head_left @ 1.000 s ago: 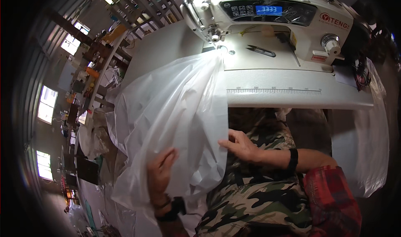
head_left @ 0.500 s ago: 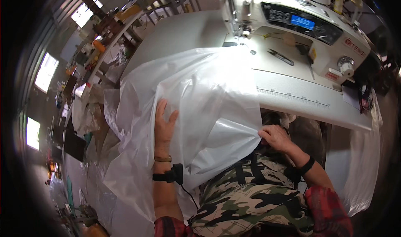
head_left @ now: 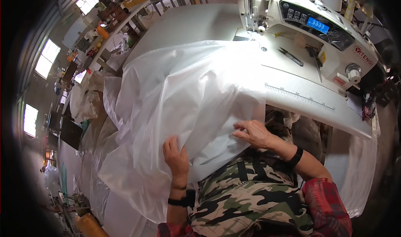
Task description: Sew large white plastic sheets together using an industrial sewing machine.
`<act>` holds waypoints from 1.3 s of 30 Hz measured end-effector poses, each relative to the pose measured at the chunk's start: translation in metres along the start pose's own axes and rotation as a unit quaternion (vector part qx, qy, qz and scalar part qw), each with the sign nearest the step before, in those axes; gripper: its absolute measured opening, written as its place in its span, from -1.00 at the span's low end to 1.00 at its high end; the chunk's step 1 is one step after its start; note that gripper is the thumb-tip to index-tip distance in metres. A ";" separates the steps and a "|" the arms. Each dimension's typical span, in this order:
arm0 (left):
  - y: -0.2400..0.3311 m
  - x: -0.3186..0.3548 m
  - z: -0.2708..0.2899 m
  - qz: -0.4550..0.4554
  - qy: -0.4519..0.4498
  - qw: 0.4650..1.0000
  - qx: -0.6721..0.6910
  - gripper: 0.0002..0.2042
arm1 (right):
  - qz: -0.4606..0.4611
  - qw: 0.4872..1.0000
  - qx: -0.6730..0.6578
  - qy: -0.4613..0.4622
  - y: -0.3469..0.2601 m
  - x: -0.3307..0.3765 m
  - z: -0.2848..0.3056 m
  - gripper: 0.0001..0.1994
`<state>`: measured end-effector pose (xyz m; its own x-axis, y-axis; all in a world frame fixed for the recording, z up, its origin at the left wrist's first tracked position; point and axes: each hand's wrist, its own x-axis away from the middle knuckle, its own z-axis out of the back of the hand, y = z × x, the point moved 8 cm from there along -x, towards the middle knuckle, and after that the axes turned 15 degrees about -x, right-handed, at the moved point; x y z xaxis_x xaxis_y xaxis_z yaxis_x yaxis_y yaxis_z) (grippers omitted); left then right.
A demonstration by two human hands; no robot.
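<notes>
A large, shiny white plastic-like sheet [head_left: 142,112] drapes over the table and down toward my lap. Its far edge reaches the needle area of a white sewing machine [head_left: 359,49], where bright light washes out the detail. My left hand [head_left: 176,157] rests on the near part of the sheet, fingers stretched forward and grasping nothing. Farther right, my right hand [head_left: 255,134] hovers at or just touches the sheet near its right edge, fingers slightly apart. Contact there is hard to tell.
Black thread snips [head_left: 291,56] lie on the machine bed beside the needle area. A printed ruler scale [head_left: 298,96] runs along the table's near side. Cluttered shelving [head_left: 121,28] stands at the left, with crumpled plastic [head_left: 88,107] below it.
My right hand has let go of the sheet's right edge and moved left over it. My left hand has slid nearer to me and slightly right.
</notes>
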<state>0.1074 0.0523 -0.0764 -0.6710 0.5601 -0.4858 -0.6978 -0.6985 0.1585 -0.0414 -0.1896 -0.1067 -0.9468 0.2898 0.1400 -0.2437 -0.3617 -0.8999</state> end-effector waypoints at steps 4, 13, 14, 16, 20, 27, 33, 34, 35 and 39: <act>-0.018 -0.004 -0.002 0.078 -0.246 0.962 0.092 -0.83 | 0.034 0.937 -0.340 0.074 0.011 -0.024 -0.010 -0.50; -0.023 -0.027 0.091 0.209 -0.099 0.769 0.596 -0.57 | 0.046 0.898 -0.437 -0.013 -0.019 -0.001 -0.025 -0.66; -0.013 -0.034 0.097 0.210 -0.097 0.768 0.598 -0.57 | 0.056 0.896 -0.439 -0.038 -0.015 0.008 -0.023 -0.66; 0.009 -0.043 0.112 0.236 -0.038 0.697 0.676 -0.57 | 0.012 0.907 -0.421 -0.014 0.018 0.020 -0.020 -0.69; 0.008 -0.051 0.134 0.191 0.027 0.824 0.533 -0.60 | -0.028 0.980 -0.147 0.128 0.027 0.028 0.012 -0.75; -0.002 -0.036 0.134 0.270 0.009 0.798 0.539 -0.73 | 0.006 0.827 -0.559 0.057 -0.059 0.013 0.003 -0.57; -0.039 -0.036 0.110 0.257 -0.035 0.834 0.487 -0.81 | 0.020 0.800 -0.595 -0.075 -0.092 0.015 -0.046 -0.58; -0.042 -0.033 0.108 0.257 -0.037 0.834 0.487 -0.81 | 0.020 0.799 -0.596 -0.074 -0.087 0.014 -0.051 -0.58; -0.043 -0.031 0.106 0.254 -0.062 0.849 0.459 -0.84 | 0.016 0.813 -0.582 -0.013 -0.073 0.012 -0.051 -0.61; -0.052 -0.027 0.085 0.161 -0.149 0.915 0.338 -0.86 | 0.046 0.833 -0.551 0.006 -0.074 0.022 -0.046 -0.66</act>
<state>0.1403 0.1112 0.0017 -0.8376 0.5403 -0.0803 -0.3793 -0.4695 0.7973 -0.0343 -0.1154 -0.0565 -0.9470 0.3170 0.0515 0.1770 0.6489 -0.7400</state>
